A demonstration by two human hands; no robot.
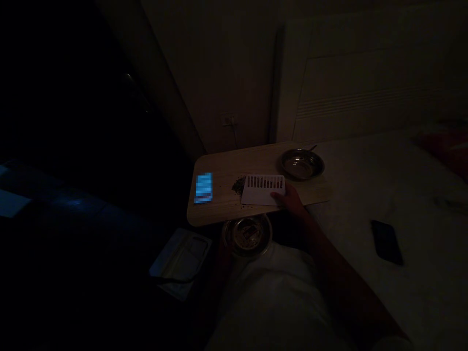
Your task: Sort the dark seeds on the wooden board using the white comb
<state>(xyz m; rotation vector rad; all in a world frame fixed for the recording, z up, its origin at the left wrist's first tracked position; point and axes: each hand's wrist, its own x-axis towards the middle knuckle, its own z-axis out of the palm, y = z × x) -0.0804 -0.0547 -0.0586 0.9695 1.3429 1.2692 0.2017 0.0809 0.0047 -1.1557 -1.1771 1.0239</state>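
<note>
In the dim head view, my right hand (288, 199) grips a flat white slotted plate (260, 197) by its right end, thumb on top. The plate lies on or just above the wooden tabletop (219, 163), with a row of slots along its far side. At its left edge is a small heap of dark grains (239, 186), with loose grains scattered nearby. My left hand (224, 248), mostly lost in shadow, holds the rim of a round metal bowl (247, 252) just below the table's near edge. Inside that bowl are dark bits and a dark rectangular patch.
A second metal bowl (302, 165), with a handle sticking out, stands at the table's back right. A lit phone (203, 187) lies at the left. A dark phone (386, 242) rests on the bed (351, 195). A pale bag (181, 261) is at lower left.
</note>
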